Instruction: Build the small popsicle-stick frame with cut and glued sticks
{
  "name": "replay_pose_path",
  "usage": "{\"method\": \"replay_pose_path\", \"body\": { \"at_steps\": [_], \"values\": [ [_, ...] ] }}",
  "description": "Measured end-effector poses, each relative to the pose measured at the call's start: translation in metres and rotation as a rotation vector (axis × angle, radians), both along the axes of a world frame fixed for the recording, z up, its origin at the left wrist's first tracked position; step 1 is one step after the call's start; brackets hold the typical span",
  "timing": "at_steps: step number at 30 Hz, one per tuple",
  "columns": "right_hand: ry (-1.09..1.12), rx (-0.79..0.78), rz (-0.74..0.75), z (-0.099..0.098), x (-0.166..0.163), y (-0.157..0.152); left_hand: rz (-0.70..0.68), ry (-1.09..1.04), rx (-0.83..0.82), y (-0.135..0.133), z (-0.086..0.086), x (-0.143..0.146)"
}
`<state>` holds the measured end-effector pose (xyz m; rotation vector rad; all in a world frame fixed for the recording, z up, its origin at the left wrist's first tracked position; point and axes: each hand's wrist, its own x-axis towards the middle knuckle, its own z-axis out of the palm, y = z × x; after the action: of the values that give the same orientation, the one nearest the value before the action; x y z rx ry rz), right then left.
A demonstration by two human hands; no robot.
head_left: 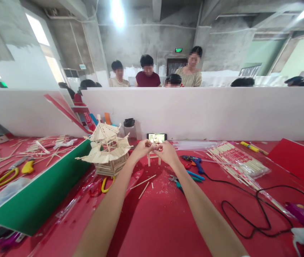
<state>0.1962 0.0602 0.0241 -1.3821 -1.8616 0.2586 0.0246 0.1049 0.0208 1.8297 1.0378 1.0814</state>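
My left hand (pixel 141 149) and my right hand (pixel 166 151) meet over a small wooden stick frame (pixel 149 159) that stands on the red table. Both sets of fingers are pinched together at its top; the exact part between them is too small to make out. Just behind the hands a phone (pixel 163 137) leans upright with a lit screen. To the left stands a pagoda model (pixel 110 146) built of thin wooden sticks, with two tiers of roof. Loose sticks (pixel 143 190) and small scraps lie in front of the frame.
At right lie a blue glue gun (pixel 194 162) with a looping black cord, teal-handled pliers (pixel 178 182) and packs of chopsticks (pixel 237 160). A green board (pixel 47 189) stands at left, near yellow-handled scissors (pixel 107 185). A white partition (pixel 208 114) runs behind, with people beyond it.
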Motion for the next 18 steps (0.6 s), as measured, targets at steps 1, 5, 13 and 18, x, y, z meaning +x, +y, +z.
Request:
{"method": "replay_pose_path", "body": {
  "at_steps": [1, 5, 13, 18],
  "values": [
    [-0.019, 0.005, -0.016, 0.0005, -0.0009, -0.0009, 0.004, 0.001, 0.000, 0.0001, -0.0002, 0.0000],
    [-0.029, 0.009, -0.044, -0.0001, -0.0034, -0.0015, 0.001, 0.006, 0.012, 0.0013, -0.0013, -0.0006],
    [-0.016, -0.019, -0.053, 0.0010, -0.0043, -0.0022, -0.014, -0.023, -0.008, 0.0062, -0.0052, -0.0019],
    [-0.030, -0.021, -0.040, 0.0003, -0.0026, -0.0027, 0.000, -0.011, -0.006, 0.0052, -0.0042, -0.0015]
  ]
}}
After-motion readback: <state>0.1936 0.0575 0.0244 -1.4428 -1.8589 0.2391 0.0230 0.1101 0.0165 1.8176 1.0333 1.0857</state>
